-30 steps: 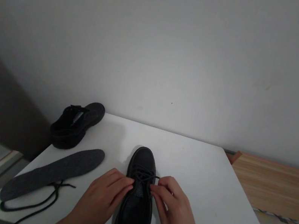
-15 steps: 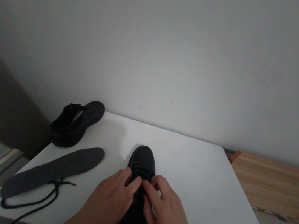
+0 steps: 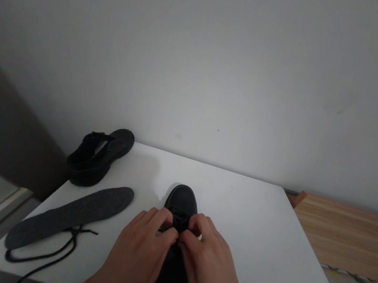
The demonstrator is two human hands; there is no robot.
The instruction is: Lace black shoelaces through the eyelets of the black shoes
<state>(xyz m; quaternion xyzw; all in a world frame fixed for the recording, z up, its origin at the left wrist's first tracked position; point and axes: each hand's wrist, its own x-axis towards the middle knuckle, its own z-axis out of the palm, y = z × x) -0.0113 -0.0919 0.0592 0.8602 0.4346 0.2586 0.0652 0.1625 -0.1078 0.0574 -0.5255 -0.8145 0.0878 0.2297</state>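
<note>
A black shoe [image 3: 183, 198] lies toe-away on the white table, its heel end toward me. My left hand [image 3: 148, 245] is over its left side, thumb and fingers pinched at the lacing. From the right, my right hand [image 3: 207, 260] pinches at the same spot, the two thumbs almost meeting above the tongue. Both hands grip the black shoelace [image 3: 180, 216], though my fingers cover the pinched parts. Behind my hands the shoe's dark opening shows.
Another black shoe [image 3: 99, 158] stands at the table's back left corner. In front of it lies a dark grey insole [image 3: 71, 216], with a loose black lace [image 3: 71, 241] beside it. A pale wall [image 3: 219, 93] borders the white table [image 3: 266, 241]; a wooden board [image 3: 347, 235] is to the right.
My fingers have curled tighter over the lacing, and the right hand's fingertips have moved slightly up the shoe. The view has shifted a little; the other items lie as before.
</note>
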